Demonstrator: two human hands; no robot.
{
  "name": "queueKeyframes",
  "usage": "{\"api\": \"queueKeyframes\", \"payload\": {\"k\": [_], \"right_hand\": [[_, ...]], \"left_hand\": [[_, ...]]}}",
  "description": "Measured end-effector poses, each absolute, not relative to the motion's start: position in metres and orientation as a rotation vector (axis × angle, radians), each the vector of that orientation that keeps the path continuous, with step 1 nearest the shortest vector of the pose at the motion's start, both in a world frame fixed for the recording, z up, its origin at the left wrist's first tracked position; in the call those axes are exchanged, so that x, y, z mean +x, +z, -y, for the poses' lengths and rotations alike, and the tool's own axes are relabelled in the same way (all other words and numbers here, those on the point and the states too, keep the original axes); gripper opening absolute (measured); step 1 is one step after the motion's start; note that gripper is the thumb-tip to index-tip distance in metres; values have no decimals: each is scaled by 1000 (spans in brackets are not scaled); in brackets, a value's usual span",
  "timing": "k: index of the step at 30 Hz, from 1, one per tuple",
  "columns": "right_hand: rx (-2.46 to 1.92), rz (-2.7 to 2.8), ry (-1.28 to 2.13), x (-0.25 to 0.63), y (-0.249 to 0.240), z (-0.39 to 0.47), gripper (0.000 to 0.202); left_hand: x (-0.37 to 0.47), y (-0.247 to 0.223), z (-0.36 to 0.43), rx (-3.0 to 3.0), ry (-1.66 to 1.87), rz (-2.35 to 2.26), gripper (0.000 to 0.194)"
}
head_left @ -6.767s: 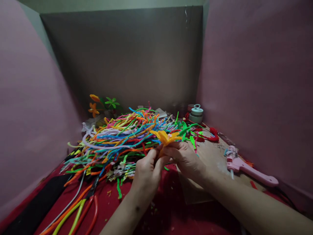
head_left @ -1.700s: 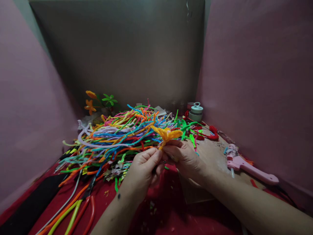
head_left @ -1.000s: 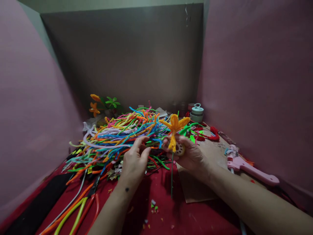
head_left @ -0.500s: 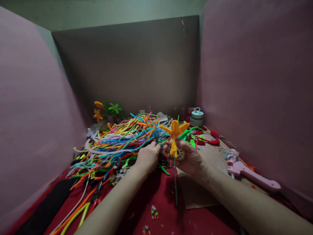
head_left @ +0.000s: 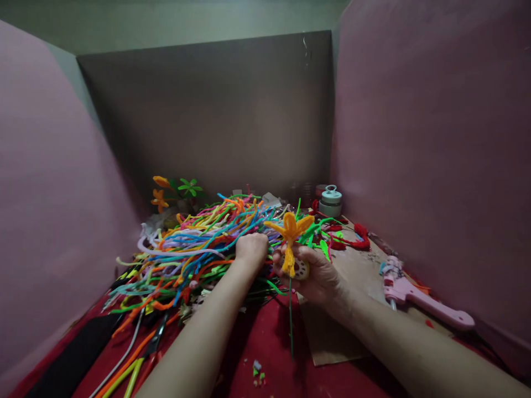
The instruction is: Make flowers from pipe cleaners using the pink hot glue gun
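An orange fuzzy flower (head_left: 290, 228) on a thin green stem (head_left: 291, 326) stands upright in my right hand (head_left: 321, 276). The same hand has its fingers curled round a pale roll with dark holes (head_left: 301, 267), just behind the flower's base. My left hand (head_left: 253, 247) is at the right side of a heap of coloured pipe cleaners (head_left: 199, 232), knuckles up. Its fingertips are hidden behind the hand, so what it touches there does not show.
A pink glue gun (head_left: 427, 301) lies on the right, near red fuzzy pieces (head_left: 362, 237). Behind stand a mint container (head_left: 331, 202) and finished flowers (head_left: 160, 199). Cardboard (head_left: 332, 337), scissors (head_left: 157, 334) and small scraps (head_left: 258, 373) lie on the red cloth (head_left: 244, 342).
My left hand has reached a little farther forward into the pipe cleaners, turning its knuckles up. The right hand still holds the flower. The whole view has shifted slightly.
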State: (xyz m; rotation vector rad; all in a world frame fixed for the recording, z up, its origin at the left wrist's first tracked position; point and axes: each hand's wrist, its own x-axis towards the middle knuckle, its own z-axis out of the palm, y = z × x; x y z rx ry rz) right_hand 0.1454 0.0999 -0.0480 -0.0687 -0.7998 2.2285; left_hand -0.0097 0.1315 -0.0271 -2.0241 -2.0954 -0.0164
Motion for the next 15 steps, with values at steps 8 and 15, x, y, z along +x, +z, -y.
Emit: {"api": "queueKeyframes", "payload": {"k": [8, 15], "right_hand": [[-161, 872, 2144, 142, -48, -99, 23], [-386, 906, 1906, 133, -53, -97, 12]], "left_hand": [[-1, -16, -84, -2301, -297, 1905, 17], [-10, -10, -44, -2349, -1412, 2136, 22]]}}
